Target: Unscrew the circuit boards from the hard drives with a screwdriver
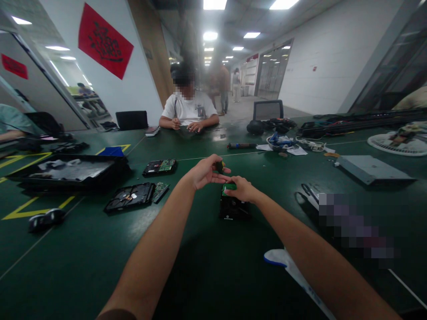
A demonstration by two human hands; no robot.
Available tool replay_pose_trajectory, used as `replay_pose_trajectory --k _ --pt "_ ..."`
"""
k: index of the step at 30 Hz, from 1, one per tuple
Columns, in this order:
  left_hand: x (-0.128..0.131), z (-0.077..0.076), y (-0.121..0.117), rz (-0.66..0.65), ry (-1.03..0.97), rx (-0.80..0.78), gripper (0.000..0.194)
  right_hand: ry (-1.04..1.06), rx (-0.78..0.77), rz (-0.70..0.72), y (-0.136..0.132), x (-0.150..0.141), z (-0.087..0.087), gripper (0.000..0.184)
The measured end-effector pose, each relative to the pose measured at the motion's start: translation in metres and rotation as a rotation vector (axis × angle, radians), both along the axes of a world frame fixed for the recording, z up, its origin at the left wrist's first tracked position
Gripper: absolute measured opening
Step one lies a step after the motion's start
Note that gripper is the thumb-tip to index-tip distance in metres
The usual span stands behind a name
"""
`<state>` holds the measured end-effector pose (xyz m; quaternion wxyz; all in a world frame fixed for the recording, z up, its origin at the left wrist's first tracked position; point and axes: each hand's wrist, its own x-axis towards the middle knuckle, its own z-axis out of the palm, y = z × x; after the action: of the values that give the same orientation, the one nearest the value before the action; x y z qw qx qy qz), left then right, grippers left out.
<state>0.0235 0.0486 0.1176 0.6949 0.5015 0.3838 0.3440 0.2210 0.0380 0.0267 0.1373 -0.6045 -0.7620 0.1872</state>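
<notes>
Left hand (pixel 208 172) curled around a small dark-and-yellow object (pixel 220 166), some fingers extended; right hand (pixel 243 189) pinching a green board (pixel 229 187) over the far end of a black hard drive (pixel 234 210) on the table (pixel 207 258). Whether that board is detached cannot be told, as the hands obscure it. At left, one opened drive (pixel 130 198) lies beside a separate circuit board (pixel 161 192); another drive (pixel 151 168) bears green circuitry. A white, blue-edged item (pixel 276 257) lies near the right forearm.
</notes>
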Motion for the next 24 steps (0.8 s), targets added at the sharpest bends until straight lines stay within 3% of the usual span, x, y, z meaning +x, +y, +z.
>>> replay_pose_trajectory --k 8,16,20,24 --pt "-0.003 -0.001 0.004 -0.014 0.05 0.046 0.028 0.016 0.007 0.003 0.0 0.0 -0.003 0.043" --pt "0.006 0.002 0.0 0.086 0.065 0.077 0.02 0.028 0.015 0.004 -0.001 0.001 -0.002 0.042" --pt "0.003 0.003 0.001 0.079 0.14 0.151 0.021 0.027 0.001 0.002 -0.002 0.0 -0.001 0.043" --pt "0.004 0.001 0.0 0.031 0.084 0.092 0.024 0.016 -0.004 -0.012 -0.001 -0.001 -0.001 0.046"
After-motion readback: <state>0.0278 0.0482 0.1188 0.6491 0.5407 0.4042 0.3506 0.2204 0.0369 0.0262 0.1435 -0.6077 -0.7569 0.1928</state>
